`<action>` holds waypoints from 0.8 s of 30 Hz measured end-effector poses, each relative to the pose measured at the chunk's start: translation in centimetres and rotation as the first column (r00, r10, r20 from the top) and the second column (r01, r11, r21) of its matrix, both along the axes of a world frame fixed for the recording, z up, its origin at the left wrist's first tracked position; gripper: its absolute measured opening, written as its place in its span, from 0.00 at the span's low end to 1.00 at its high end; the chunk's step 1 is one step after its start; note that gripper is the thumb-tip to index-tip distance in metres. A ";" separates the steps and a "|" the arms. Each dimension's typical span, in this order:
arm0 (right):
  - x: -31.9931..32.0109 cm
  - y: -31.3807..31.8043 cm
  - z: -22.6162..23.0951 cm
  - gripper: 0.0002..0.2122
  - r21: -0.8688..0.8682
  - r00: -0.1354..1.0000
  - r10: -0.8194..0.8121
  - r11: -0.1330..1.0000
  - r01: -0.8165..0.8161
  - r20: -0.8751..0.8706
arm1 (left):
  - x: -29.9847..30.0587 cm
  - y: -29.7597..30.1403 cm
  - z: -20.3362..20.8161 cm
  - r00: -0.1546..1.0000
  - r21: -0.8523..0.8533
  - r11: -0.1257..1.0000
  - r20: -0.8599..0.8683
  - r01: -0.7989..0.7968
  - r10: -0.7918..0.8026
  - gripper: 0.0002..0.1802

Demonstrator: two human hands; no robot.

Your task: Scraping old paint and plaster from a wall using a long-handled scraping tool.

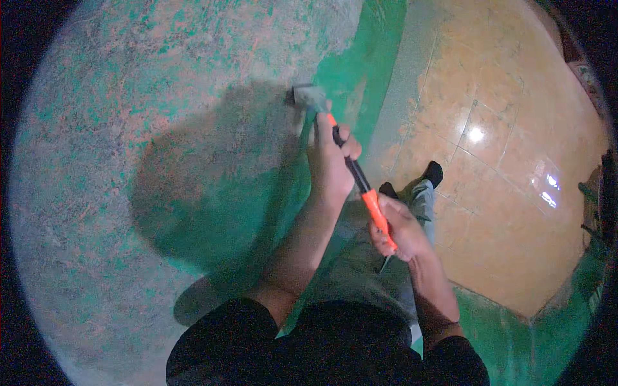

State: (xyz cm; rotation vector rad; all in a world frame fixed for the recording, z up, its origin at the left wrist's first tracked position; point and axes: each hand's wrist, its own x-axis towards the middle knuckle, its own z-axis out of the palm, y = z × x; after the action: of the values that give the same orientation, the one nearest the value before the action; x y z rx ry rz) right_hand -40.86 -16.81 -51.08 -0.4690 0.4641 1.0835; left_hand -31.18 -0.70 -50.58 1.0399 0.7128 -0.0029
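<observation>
Both my hands hold a scraper [360,175] with a long black-and-orange handle. My left hand [330,161] grips it close to the head, with one finger stretched along the shaft. Lower down, my right hand [402,229] is wrapped round the orange grip at the handle's end. The scraper's grey head [311,97] is at the wall [212,58], beside the border between the solid green paint [347,74] and a stripped, mottled patch; its blade edge is blurred. Green flecks, grey and pinkish spots cover that patch.
Shiny yellowish floor tiles [489,193] lie to the right of the wall. My feet in dark socks [434,173] stand near the wall's base. Green-painted wall [502,334] also shows at the lower right. Dark objects [592,206], hard to make out, line the right rim.
</observation>
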 end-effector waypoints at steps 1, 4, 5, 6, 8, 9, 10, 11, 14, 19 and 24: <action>1.1 0.1 0.2 0.14 -0.061 0.999 0.008 0.998 -0.005 0.047 | 1.1 -0.2 -0.3 1.000 0.016 1.000 0.026 0.005 -0.005 0.20; 1.4 -0.4 -1.1 0.14 -0.057 0.999 0.021 0.998 -0.019 0.033 | 1.5 -1.0 -0.5 0.998 0.032 0.999 0.055 0.005 -0.007 0.21; 0.8 -0.4 -0.4 0.14 -0.069 0.999 0.033 0.997 -0.031 0.030 | 0.5 -0.9 -0.5 1.000 0.023 1.000 0.010 -0.019 0.019 0.21; 0.3 -0.2 0.0 0.14 -0.069 0.999 0.031 0.997 -0.028 0.035 | -0.2 -0.4 -0.5 0.999 0.018 0.999 -0.027 -0.045 0.045 0.21; -0.5 0.2 0.5 0.12 -0.039 0.998 0.045 0.998 -0.043 0.052 | -0.7 -0.1 -0.2 0.999 0.013 0.999 0.006 -0.037 0.037 0.21; -0.1 0.1 0.4 0.13 -0.029 0.999 0.038 0.999 -0.037 0.012 | 0.1 -0.1 0.1 1.000 0.017 1.000 -0.021 -0.014 0.014 0.21; 0.7 0.2 0.1 0.13 -0.029 0.999 0.042 0.999 -0.042 0.013 | 1.0 -0.2 0.3 0.999 0.020 1.000 -0.048 0.008 -0.007 0.21; 1.8 0.3 -0.5 0.13 -0.072 0.999 0.030 0.997 -0.027 0.031 | 2.2 -0.5 -0.2 1.000 0.013 1.000 0.009 -0.001 0.001 0.20; 2.4 -0.3 -0.7 0.14 -0.115 0.994 0.040 0.993 -0.028 0.104 | 2.5 -1.1 -0.5 1.000 0.060 0.998 0.027 0.007 -0.008 0.21; 0.5 0.5 0.3 0.19 -0.067 0.998 0.035 0.997 -0.032 0.043 | -0.1 0.2 0.3 1.000 0.007 1.000 -0.016 -0.005 0.005 0.22; 2.3 0.1 -0.9 0.19 -0.040 1.000 0.009 0.999 -0.009 0.002 | 3.0 -0.8 -0.6 0.999 0.069 0.997 0.006 0.046 -0.046 0.22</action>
State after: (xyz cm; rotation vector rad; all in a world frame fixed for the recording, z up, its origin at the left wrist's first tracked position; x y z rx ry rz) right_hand -38.59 -16.68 -51.99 -0.5082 0.4829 1.0842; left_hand -28.21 -1.47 -51.22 1.1215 0.6856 -0.0142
